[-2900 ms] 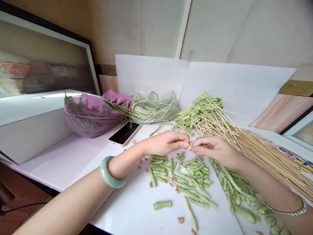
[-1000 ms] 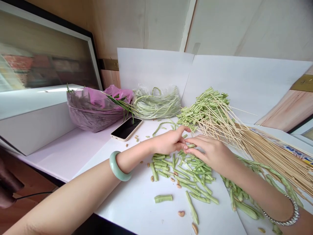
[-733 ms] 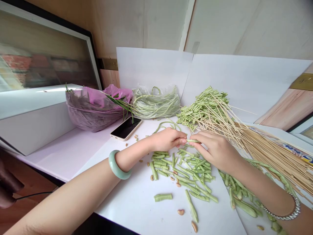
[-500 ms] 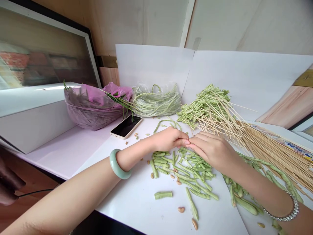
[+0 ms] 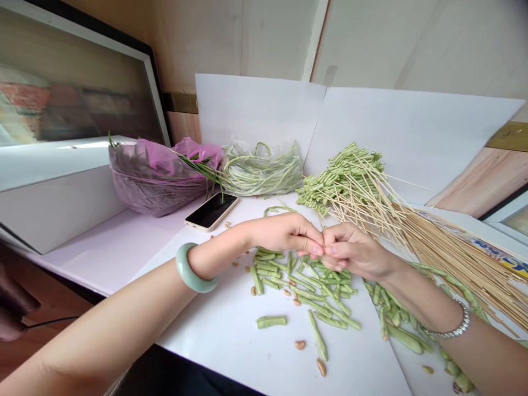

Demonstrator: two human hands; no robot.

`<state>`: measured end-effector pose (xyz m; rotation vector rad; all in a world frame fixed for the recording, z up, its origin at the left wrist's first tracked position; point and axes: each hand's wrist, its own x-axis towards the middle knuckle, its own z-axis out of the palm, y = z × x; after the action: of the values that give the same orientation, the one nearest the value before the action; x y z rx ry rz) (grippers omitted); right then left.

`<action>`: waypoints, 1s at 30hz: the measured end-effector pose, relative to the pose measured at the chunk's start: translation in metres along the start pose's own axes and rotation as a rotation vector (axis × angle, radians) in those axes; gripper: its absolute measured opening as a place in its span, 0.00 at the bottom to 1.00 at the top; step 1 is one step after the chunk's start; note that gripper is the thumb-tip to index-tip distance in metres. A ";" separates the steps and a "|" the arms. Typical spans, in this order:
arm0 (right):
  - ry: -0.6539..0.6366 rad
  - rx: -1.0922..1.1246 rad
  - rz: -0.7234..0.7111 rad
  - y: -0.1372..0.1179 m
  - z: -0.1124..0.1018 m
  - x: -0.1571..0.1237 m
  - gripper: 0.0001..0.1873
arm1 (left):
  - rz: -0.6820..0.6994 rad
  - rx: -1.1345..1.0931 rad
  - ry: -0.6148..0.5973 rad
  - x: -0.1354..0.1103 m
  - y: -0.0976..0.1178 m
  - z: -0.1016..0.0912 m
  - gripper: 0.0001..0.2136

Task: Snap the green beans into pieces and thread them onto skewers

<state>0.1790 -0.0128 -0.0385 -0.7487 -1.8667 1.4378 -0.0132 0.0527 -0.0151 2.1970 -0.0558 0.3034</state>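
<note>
My left hand (image 5: 284,234) and my right hand (image 5: 355,252) meet fingertip to fingertip just above a heap of cut green bean pieces (image 5: 307,283) on the white table (image 5: 231,341). Both hands are closed in a pinch on a short bean piece, which the fingertips almost wholly hide. A green bangle (image 5: 190,269) is on my left wrist and a silver bracelet (image 5: 449,330) on my right. Longer beans (image 5: 398,330) lie beneath my right forearm. Just behind the hands lie bean-loaded skewers (image 5: 344,176), their bare bamboo sticks (image 5: 445,245) fanning to the right.
A clear bag of long beans (image 5: 264,170) and a pink bag of greens (image 5: 157,176) sit at the back. A phone (image 5: 211,210) lies face up beside them. Loose bean seeds (image 5: 300,345) dot the table near its front edge. A white box (image 5: 53,192) stands at the left.
My hands lifted a bean piece from the heap, held it stretched between them, then drew together until the fingertips touched. My right hand has turned palm-inward and curled tighter.
</note>
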 end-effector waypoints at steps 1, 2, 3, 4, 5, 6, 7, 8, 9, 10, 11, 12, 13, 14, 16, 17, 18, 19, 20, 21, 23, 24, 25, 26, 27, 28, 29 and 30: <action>0.005 0.062 -0.011 0.004 0.001 0.001 0.19 | -0.004 -0.002 0.011 0.000 0.001 0.000 0.09; 0.013 0.115 -0.020 0.008 0.001 0.002 0.18 | -0.006 -0.001 0.026 0.000 0.001 0.001 0.09; 0.024 0.157 -0.028 0.011 0.002 0.003 0.17 | -0.004 0.009 0.043 0.000 0.002 0.001 0.09; 0.038 0.188 -0.033 0.013 0.002 0.003 0.17 | 0.004 0.026 0.061 0.000 0.002 0.002 0.10; 0.055 0.207 -0.037 0.013 0.001 0.004 0.17 | 0.019 0.052 0.079 0.001 0.003 0.002 0.10; 0.074 0.216 -0.038 0.013 0.001 0.003 0.17 | 0.041 0.086 0.099 0.000 0.004 0.001 0.11; 0.096 0.215 -0.039 0.010 -0.001 0.002 0.19 | 0.070 0.129 0.126 0.000 0.004 0.000 0.11; 0.121 0.205 -0.040 0.006 -0.002 0.000 0.20 | 0.101 0.177 0.162 -0.001 0.005 -0.002 0.11; 0.152 0.185 -0.041 0.000 -0.004 -0.003 0.22 | 0.130 0.223 0.209 -0.003 0.006 -0.004 0.10; 0.187 0.157 -0.043 -0.006 -0.007 -0.006 0.24 | 0.148 0.260 0.270 -0.005 0.006 -0.008 0.10; 0.228 0.120 -0.043 -0.013 -0.009 -0.009 0.25 | 0.148 0.270 0.345 -0.007 0.006 -0.011 0.10; 0.273 0.072 -0.040 -0.019 -0.011 -0.011 0.26 | 0.135 0.254 0.427 -0.009 0.005 -0.014 0.10; 0.316 0.011 -0.031 -0.025 -0.013 -0.013 0.25 | 0.114 0.218 0.504 -0.011 0.004 -0.017 0.11; 0.353 -0.062 -0.016 -0.028 -0.014 -0.013 0.24 | 0.091 0.170 0.568 -0.012 0.002 -0.019 0.12; 0.410 -0.241 0.028 -0.029 -0.015 -0.011 0.19 | 0.059 0.082 0.646 -0.012 -0.002 -0.019 0.15; 0.429 -0.335 0.052 -0.027 -0.016 -0.009 0.16 | 0.051 0.054 0.661 -0.012 -0.004 -0.018 0.16; 0.442 -0.428 0.071 -0.024 -0.016 -0.007 0.14 | 0.043 0.031 0.667 -0.011 -0.006 -0.016 0.17; 0.452 -0.516 0.086 -0.019 -0.016 -0.006 0.13 | 0.032 0.002 0.668 -0.010 -0.009 -0.015 0.19; 0.460 -0.600 0.094 -0.015 -0.016 -0.005 0.12 | 0.021 -0.030 0.666 -0.008 -0.011 -0.013 0.20; 0.465 -0.678 0.097 -0.011 -0.016 -0.004 0.10 | 0.012 -0.060 0.660 -0.007 -0.013 -0.011 0.21; 0.465 -0.814 0.093 -0.004 -0.017 -0.004 0.07 | 0.003 -0.119 0.643 -0.005 -0.016 -0.007 0.21; 0.466 -0.868 0.086 -0.002 -0.018 -0.004 0.06 | 0.002 -0.146 0.633 -0.004 -0.018 -0.005 0.20; 0.471 -0.912 0.075 0.000 -0.019 -0.005 0.04 | 0.002 -0.171 0.626 -0.003 -0.019 -0.003 0.19; 0.483 -0.946 0.060 0.001 -0.018 -0.005 0.04 | 0.002 -0.193 0.620 -0.001 -0.019 -0.001 0.18; 0.503 -0.972 0.039 0.001 -0.017 -0.004 0.07 | 0.001 -0.213 0.614 0.000 -0.020 0.002 0.17; 0.528 -0.990 0.011 0.000 -0.014 -0.003 0.11 | -0.001 -0.230 0.609 0.002 -0.020 0.005 0.18; 0.549 -1.001 -0.021 -0.001 -0.011 -0.002 0.14 | -0.004 -0.243 0.606 0.003 -0.021 0.009 0.18; 0.563 -1.005 -0.058 -0.002 -0.005 -0.001 0.16 | -0.007 -0.252 0.604 0.005 -0.022 0.013 0.20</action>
<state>0.1839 -0.0111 -0.0356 -1.3573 -2.0245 0.0946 -0.0022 0.0559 -0.0381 1.7793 0.2349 0.8915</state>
